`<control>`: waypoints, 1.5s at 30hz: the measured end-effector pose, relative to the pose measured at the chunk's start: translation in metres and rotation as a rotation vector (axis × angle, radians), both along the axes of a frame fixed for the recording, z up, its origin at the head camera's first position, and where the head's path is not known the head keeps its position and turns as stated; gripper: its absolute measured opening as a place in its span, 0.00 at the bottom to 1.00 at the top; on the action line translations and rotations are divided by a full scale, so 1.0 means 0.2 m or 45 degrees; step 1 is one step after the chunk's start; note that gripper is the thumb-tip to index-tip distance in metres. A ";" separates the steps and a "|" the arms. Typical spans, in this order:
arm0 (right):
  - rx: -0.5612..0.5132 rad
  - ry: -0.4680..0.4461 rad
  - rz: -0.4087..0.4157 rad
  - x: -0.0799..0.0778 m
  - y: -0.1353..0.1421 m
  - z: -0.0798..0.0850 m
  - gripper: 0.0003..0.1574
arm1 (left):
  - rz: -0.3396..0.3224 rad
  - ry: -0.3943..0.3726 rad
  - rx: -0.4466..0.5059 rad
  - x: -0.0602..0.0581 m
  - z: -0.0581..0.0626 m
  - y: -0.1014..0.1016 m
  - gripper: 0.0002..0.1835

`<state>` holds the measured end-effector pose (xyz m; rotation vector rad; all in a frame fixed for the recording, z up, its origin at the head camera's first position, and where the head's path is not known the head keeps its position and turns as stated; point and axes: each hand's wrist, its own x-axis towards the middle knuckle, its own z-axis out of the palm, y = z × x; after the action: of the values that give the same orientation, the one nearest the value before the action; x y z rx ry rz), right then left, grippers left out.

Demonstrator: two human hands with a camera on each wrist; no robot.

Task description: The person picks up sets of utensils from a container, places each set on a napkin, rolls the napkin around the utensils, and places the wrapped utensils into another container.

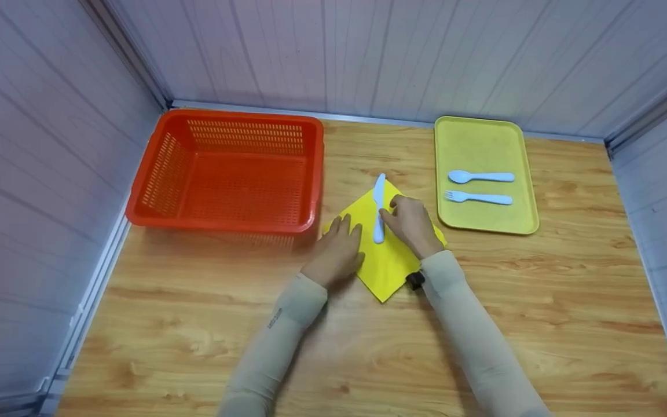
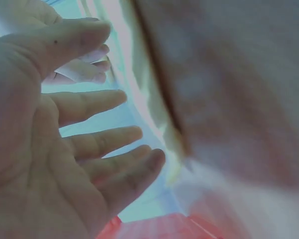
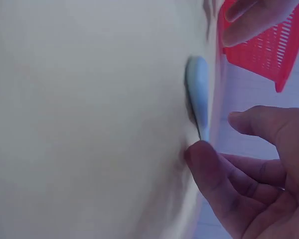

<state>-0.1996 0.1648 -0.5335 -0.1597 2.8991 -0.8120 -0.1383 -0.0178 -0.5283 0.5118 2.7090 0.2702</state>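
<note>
A yellow cloth (image 1: 388,269) lies on the table, turned so that a corner points toward the person. On it rests a light blue plastic knife (image 1: 378,223), its blade pointing away toward the back wall. My right hand (image 1: 411,225) is over the cloth, just right of the knife. In the right wrist view its bent index fingertip (image 3: 202,152) is right at the knife, while the thumb stays apart from it. My left hand (image 1: 336,253) is at the cloth's left corner with fingers spread and extended; the left wrist view shows its palm (image 2: 45,164) holding nothing.
A red-orange plastic basket (image 1: 223,222) stands at the back left, close to the left hand. To the back right is a yellow tray (image 1: 478,139) bearing a light blue spoon (image 1: 481,176) and fork (image 1: 481,198). White panel walls (image 1: 356,52) enclose the wooden table (image 1: 576,289).
</note>
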 end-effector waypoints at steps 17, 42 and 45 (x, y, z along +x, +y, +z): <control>0.249 0.453 0.060 -0.04 0.66 0.02 0.09 | -0.324 0.099 0.033 -0.09 0.03 0.50 0.34; 0.427 0.385 0.138 -0.13 0.92 -0.06 0.09 | -0.493 0.274 -0.034 -0.18 -0.04 0.76 0.28; 0.438 0.410 0.140 -0.14 0.93 -0.06 0.08 | -0.493 0.264 -0.025 -0.19 -0.04 0.76 0.28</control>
<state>-0.2270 0.3509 -0.5456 -0.4462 3.2349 -0.2815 -0.1756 0.1351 -0.5369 1.0925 2.7264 0.0888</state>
